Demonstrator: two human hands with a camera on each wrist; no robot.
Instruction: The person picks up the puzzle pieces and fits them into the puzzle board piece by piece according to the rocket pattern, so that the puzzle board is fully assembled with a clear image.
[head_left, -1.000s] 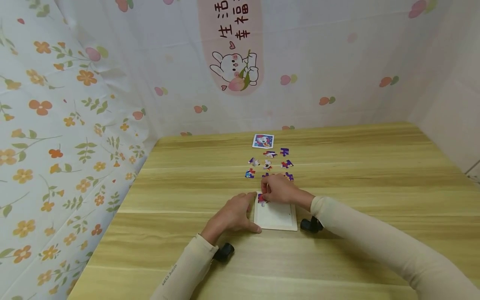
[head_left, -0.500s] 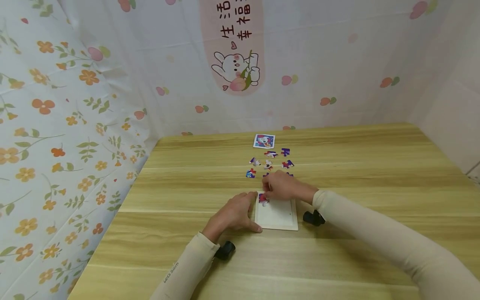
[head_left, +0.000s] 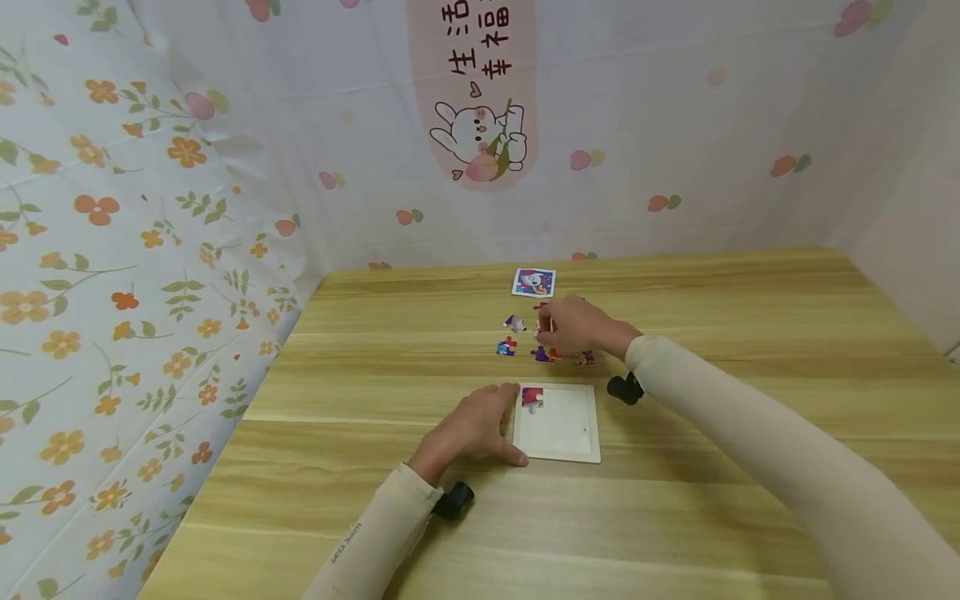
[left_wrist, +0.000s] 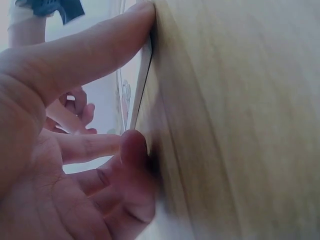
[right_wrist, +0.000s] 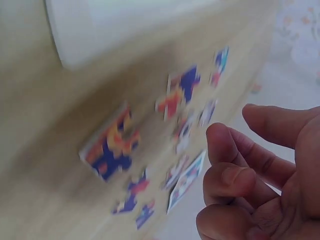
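My left hand (head_left: 472,429) holds the left side of a white puzzle tray (head_left: 558,429), thumb (left_wrist: 115,37) at its near corner and forefinger at its far one. Joined jigsaw pieces (head_left: 532,397) fill the tray's far left corner. Beyond the tray, my right hand (head_left: 573,323) hovers over loose jigsaw pieces and hides some of them. Its thumb and forefinger stand apart with nothing between them in the right wrist view. Around it lie a blue-and-red piece (head_left: 506,347), a purple-and-orange piece (head_left: 543,354) and a piece with a yellow pattern (right_wrist: 120,142).
Behind the loose pieces lies a small picture card (head_left: 533,282) with a white character on blue. The wooden table (head_left: 375,367) ends at a printed curtain (head_left: 637,125) at the back, with a floral one (head_left: 165,333) on the left.
My right hand has left the tray and moved away from me, over the loose pieces. The joined pieces in the tray's corner now show fully. The left hand has kept its place.
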